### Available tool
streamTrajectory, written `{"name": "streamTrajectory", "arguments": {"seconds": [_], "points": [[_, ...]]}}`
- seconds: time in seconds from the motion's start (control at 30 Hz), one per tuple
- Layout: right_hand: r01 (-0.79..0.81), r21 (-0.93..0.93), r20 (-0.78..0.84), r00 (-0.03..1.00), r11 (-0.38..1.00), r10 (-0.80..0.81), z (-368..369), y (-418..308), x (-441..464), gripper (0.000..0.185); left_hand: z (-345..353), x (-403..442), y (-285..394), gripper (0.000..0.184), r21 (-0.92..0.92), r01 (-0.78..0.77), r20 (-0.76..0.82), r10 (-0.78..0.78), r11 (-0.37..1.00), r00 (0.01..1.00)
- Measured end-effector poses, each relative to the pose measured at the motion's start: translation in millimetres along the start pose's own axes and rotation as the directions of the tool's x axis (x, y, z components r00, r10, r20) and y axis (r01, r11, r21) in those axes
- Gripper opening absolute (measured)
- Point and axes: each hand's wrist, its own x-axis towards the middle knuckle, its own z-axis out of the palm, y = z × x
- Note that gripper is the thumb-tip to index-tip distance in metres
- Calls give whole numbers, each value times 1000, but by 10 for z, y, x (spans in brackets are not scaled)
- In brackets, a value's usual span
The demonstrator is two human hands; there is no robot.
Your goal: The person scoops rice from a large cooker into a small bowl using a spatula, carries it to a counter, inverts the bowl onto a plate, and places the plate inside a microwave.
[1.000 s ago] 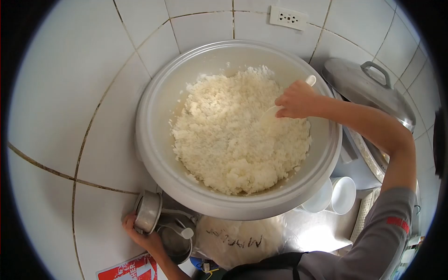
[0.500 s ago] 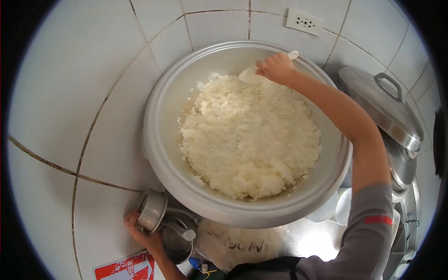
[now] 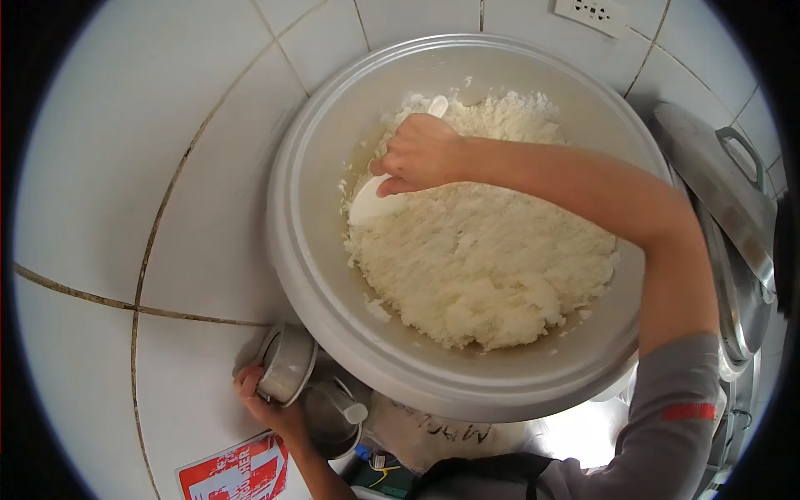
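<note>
The right hand [image 3: 423, 152] has its fingers clenched around the paddle [image 3: 372, 204], whose long axis slants from the handle end on the far side to the blade at the near left, against the rice [image 3: 492, 258] by the left wall of the pot [image 3: 302, 267]. Most of the rice lies right of the blade; the left hand [image 3: 271, 408], outside the pot, grasps a metal cup [image 3: 290, 365].
</note>
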Motion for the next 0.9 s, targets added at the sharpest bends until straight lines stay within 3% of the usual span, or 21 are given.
{"name": "streamTrajectory", "arguments": {"seconds": [0.13,0.33,0.43,0.53,0.63,0.73,0.9], "points": [[174,42,67,982,984,-176,-101,-66,73,35,35,6,-33,44,5,9,-5,-9,1000,1000],[73,139,130,987,988,-91,-224,-97,-117,36,25,3,-85,41,31,5,-7,-5,1000,1000],[141,130,196,967,981,-165,-171,-272,-260,34,52,13,-12,39,21,16,-1,-16,1000,1000],[213,26,148,965,977,-215,-237,-304,-245,34,72,27,-31,39,19,-5,-9,5,1000,1000],[111,89,-1,994,990,-112,-281,-139,-94,35,46,22,-15,39,53,-12,16,12,999,1000],[274,79,-90,960,958,-267,-184,-232,-75,34,62,26,-61,39,39,-2,9,1,999,1000],[315,170,70,941,934,-330,-211,-323,-429,33,69,25,-43,40,52,-20,11,19,998,1000]]}}
